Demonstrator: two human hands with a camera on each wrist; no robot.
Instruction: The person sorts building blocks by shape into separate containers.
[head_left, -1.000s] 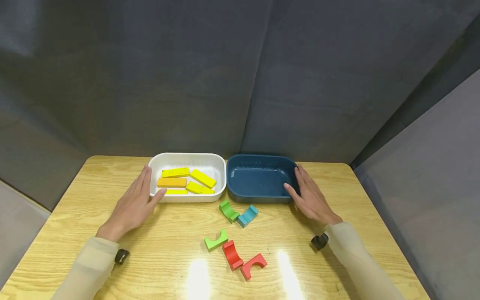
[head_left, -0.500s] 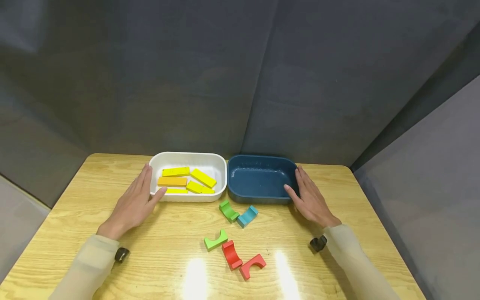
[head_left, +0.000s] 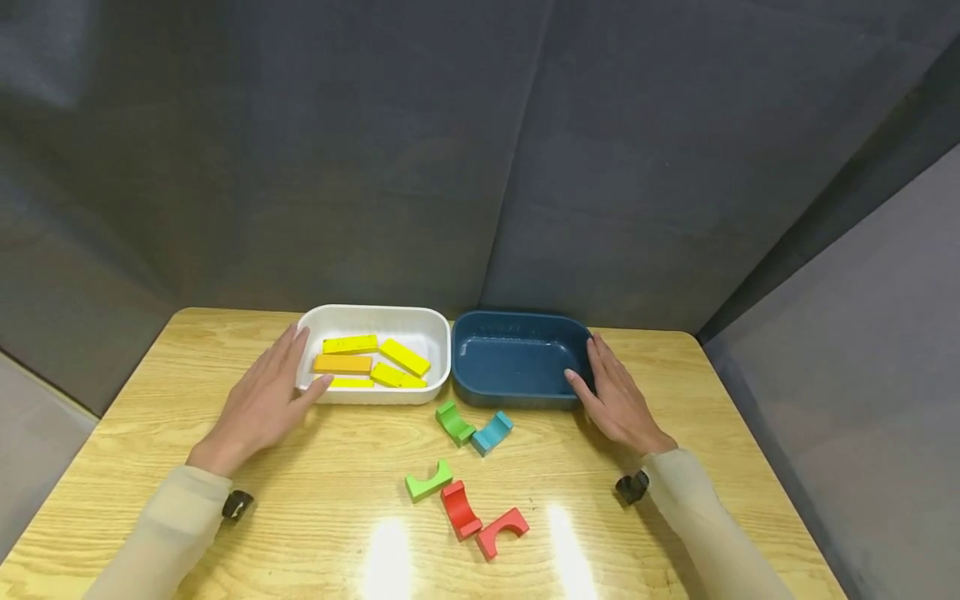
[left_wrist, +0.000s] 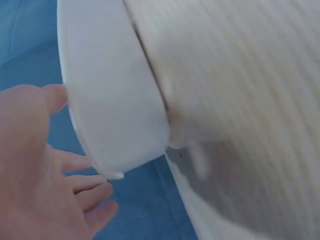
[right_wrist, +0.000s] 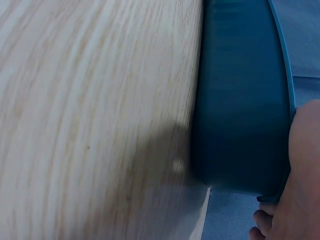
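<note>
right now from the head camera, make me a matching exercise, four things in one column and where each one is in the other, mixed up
Things:
1. yellow blocks
2. blue arch block
3. left hand
4. right hand

Places:
a. against the outer end of the blue tray
b. inside the white tray
c. on the table, beside a green arch block
d. against the outer end of the white tray

Pairs: 1-b, 2-c, 3-d, 4-a

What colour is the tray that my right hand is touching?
Dark blue. The tray under the right hand shows best in the head view.
</note>
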